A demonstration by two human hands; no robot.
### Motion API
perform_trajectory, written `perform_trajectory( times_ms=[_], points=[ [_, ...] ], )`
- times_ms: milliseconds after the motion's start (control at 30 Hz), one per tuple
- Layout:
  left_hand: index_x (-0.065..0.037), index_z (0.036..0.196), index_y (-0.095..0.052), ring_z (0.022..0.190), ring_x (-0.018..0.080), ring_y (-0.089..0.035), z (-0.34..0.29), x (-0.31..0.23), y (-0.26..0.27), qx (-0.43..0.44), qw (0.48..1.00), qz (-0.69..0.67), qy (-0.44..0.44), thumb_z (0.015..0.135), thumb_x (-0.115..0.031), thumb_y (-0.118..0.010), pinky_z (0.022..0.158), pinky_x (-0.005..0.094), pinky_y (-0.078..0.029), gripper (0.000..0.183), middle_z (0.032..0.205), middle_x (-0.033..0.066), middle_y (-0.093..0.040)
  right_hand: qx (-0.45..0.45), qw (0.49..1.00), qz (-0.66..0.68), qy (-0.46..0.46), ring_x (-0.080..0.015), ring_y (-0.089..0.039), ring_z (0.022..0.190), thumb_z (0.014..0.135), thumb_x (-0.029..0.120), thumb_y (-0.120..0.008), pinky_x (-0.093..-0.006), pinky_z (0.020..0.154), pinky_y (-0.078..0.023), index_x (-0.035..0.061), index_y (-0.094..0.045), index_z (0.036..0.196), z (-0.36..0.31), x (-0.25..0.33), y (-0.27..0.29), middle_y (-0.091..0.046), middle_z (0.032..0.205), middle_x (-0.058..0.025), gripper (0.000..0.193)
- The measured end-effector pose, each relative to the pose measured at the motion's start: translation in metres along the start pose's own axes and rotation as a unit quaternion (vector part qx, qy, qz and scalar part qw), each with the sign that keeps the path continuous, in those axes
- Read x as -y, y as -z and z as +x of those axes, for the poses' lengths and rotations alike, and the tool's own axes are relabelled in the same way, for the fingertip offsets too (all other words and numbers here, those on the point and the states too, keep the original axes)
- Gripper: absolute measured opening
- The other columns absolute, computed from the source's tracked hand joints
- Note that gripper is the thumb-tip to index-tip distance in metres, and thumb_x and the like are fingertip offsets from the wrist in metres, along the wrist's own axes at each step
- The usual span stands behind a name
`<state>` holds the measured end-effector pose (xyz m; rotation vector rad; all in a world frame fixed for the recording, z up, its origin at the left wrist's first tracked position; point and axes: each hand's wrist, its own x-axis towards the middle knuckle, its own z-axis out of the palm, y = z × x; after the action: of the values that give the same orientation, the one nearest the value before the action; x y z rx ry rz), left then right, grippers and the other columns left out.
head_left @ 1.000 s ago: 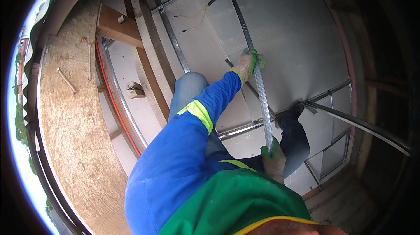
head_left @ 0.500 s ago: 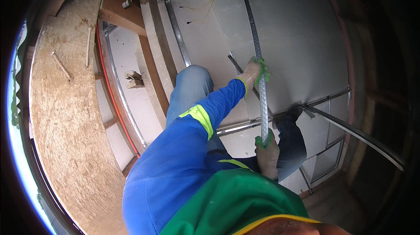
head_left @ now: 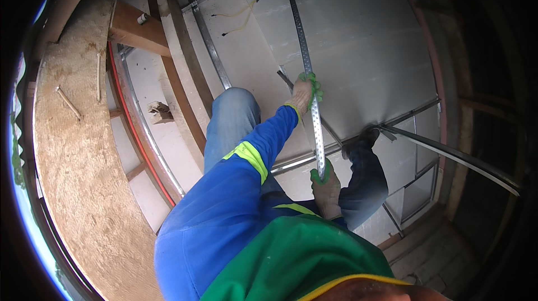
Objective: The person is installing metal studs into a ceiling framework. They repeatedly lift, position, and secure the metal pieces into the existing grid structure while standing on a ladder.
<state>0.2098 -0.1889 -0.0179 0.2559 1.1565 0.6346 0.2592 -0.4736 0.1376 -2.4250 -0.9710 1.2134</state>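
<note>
One long perforated silver metal strip is clamped in your green-and-cream-gloved left hand and, nearer you, right hand.

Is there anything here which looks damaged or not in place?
Yes. Two nails show on the wide wooden board at left; I cannot tell whether driven in or loose. To its right, a wood chunk has a ragged, broken-looking end. Thin yellow wires trail over the pale panels, their dark-tipped ends apparently unconnected.
</note>
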Motion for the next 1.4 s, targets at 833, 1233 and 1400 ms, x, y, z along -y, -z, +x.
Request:
perform_trajectory(
  times_ms=[833, 1233, 1400],
  points=[
    [0.001, 0.137, -0.050, 0.070, 0.0294, -0.073, 0.078, -0.238, 0.130, -0.160, 0.960, 0.060, -0.221, 0.103, -0.018, -0.069, 0.052, 0.0375, -0.063, 0.044, 0.107, 0.0167, -0.067, 0.352, 0.789, 0.499, -0.074, -0.0029, -0.052, 0.060, 0.106, 0.028, -0.067, -0.0179, 0.048, -0.042, -0.0050, -0.059, 0.140, 0.080, 0.202, 0.021, -0.061, 0.086, -0.0001, 0.048],
    [-0.002, 0.126, -0.053, 0.061, 0.0196, -0.064, 0.024, -0.217, 0.111, -0.146, 0.964, 0.030, -0.222, 0.103, -0.016, -0.065, 0.050, 0.0322, -0.056, 0.029, 0.095, 0.0119, -0.066, 0.311, 0.791, 0.513, -0.116, -0.0049, -0.052, 0.058, 0.107, 0.026, -0.066, -0.0185, 0.047, -0.041, -0.0044, -0.057, 0.145, 0.020, 0.207, 0.031, -0.062, 0.085, -0.0017, 0.049],
    [-0.007, 0.124, -0.052, 0.056, 0.0196, -0.062, -0.006, -0.183, 0.091, -0.128, 0.968, 0.009, -0.214, 0.105, -0.016, -0.061, 0.045, 0.0332, -0.052, 0.022, 0.096, 0.0120, -0.067, 0.269, 0.874, 0.392, -0.100, -0.0058, -0.053, 0.058, 0.108, 0.022, -0.065, -0.0193, 0.049, -0.042, -0.0015, -0.060, 0.143, 0.000, 0.167, 0.047, -0.063, 0.082, -0.0028, 0.043]
  ],
)
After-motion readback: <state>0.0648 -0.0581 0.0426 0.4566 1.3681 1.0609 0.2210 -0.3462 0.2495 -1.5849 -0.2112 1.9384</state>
